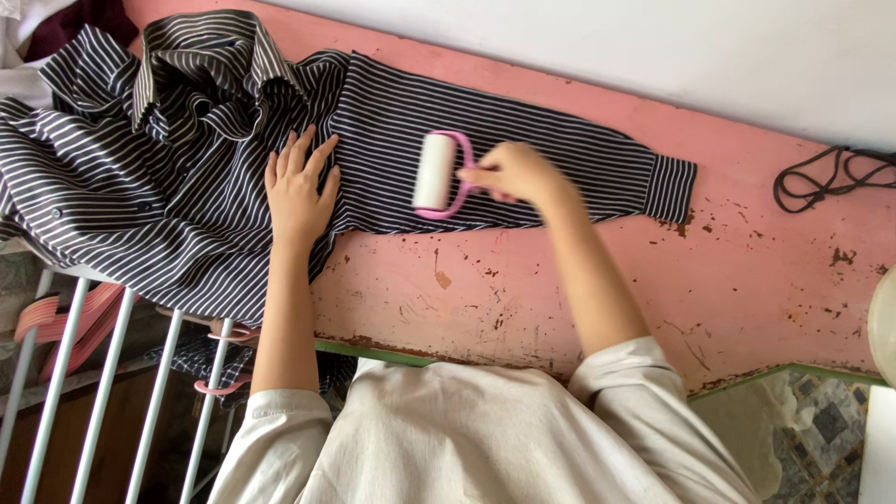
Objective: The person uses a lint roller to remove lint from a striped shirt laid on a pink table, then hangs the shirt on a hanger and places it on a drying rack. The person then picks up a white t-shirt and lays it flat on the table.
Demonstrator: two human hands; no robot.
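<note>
A black shirt with thin white stripes (pixel 168 177) lies spread on a worn pink table (pixel 579 280), one sleeve (pixel 560 159) stretched out to the right. My left hand (pixel 299 187) rests flat on the shirt near the armhole, fingers apart. My right hand (pixel 513 175) grips the pink handle of a lint roller (pixel 434 173), whose white roll lies on the sleeve. The right hand is a little blurred.
A black cord (pixel 826 177) lies coiled at the table's far right by the white wall. White metal rails (pixel 103 373) and pink hangers (pixel 65 322) stand below the table's left edge. A pale round object (pixel 885 322) pokes in at the right border.
</note>
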